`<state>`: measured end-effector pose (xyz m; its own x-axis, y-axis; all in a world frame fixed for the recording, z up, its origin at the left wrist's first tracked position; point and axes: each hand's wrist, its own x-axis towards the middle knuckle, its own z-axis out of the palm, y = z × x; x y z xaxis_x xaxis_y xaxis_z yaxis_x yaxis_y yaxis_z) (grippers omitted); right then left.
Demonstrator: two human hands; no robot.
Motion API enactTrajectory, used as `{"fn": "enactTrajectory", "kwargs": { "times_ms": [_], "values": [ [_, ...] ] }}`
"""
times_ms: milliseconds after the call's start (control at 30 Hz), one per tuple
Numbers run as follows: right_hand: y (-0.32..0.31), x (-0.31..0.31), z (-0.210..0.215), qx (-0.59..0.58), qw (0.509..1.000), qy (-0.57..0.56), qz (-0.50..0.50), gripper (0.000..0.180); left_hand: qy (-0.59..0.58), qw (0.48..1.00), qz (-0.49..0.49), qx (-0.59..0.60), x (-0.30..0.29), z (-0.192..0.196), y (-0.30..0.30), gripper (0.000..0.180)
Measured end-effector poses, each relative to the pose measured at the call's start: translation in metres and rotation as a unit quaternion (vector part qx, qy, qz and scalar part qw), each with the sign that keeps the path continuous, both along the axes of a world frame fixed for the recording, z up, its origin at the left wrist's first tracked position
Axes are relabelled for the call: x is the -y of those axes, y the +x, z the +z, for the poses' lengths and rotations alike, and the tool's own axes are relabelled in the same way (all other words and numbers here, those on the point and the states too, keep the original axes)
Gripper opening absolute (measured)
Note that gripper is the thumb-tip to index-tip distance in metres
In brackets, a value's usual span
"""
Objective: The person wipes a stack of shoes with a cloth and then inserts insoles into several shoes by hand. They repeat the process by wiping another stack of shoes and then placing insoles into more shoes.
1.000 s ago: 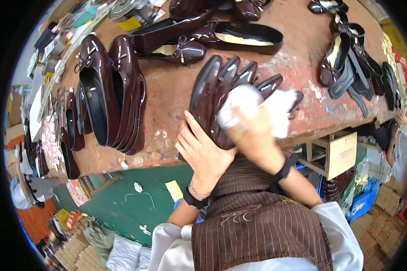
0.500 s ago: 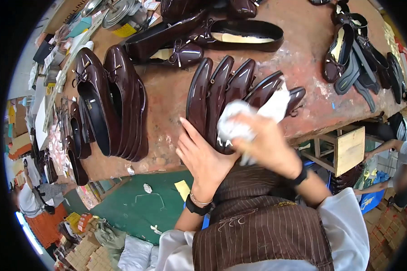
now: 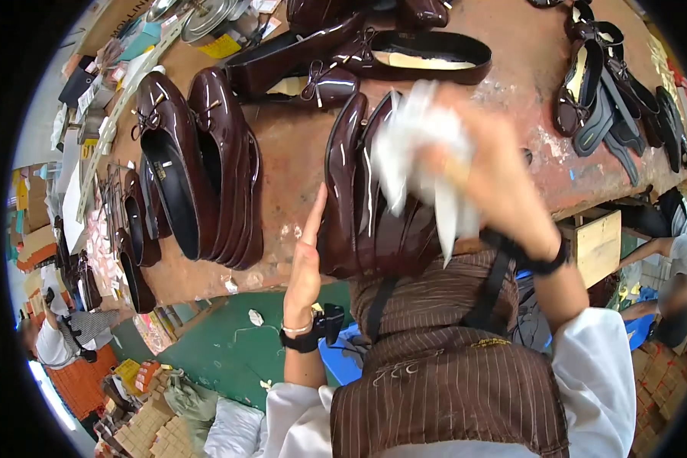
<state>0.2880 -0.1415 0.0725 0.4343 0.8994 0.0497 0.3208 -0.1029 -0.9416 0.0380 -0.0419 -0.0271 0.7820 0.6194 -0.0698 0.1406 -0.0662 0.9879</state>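
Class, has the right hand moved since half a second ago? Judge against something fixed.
Yes: the right hand has moved up the picture, closer to the cream-lined shoe lying beyond it on the table.

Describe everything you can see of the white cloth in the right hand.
The white cloth is bunched and crumpled, gripped by the right hand, whose fingers cover part of it. It looks soft and thin, but blur hides its weave and whether it is fabric or paper. The bulk bulges out to the left of the fingers, and loose, pointed ends hang toward the person's body. It lies over the row of glossy dark burgundy shoes, hiding some; whether it presses on them cannot be told.
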Motion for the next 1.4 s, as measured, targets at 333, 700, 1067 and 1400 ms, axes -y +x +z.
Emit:
{"fn": "enactTrajectory", "kwargs": {
  "times_ms": [333,700,1067,1400],
  "values": [
    [-0.060,0.002,-0.026,0.107,0.949,-0.112,0.273,0.038,-0.145,0.989,-0.001,0.031,-0.009,-0.006,-0.002,0.110],
    [-0.092,0.007,-0.028,0.226,0.922,-0.137,0.284,0.036,-0.199,0.977,-0.010,0.074,-0.017,-0.015,-0.007,0.113],
    [-0.150,0.020,-0.060,0.184,0.920,-0.077,0.337,0.028,-0.220,0.974,-0.059,0.017,-0.026,0.003,-0.001,0.117],
    [-0.026,0.065,-0.071,0.422,0.884,-0.038,-0.199,0.032,0.050,0.990,0.005,-0.132,-0.011,0.031,0.012,0.079]
  ]
}}
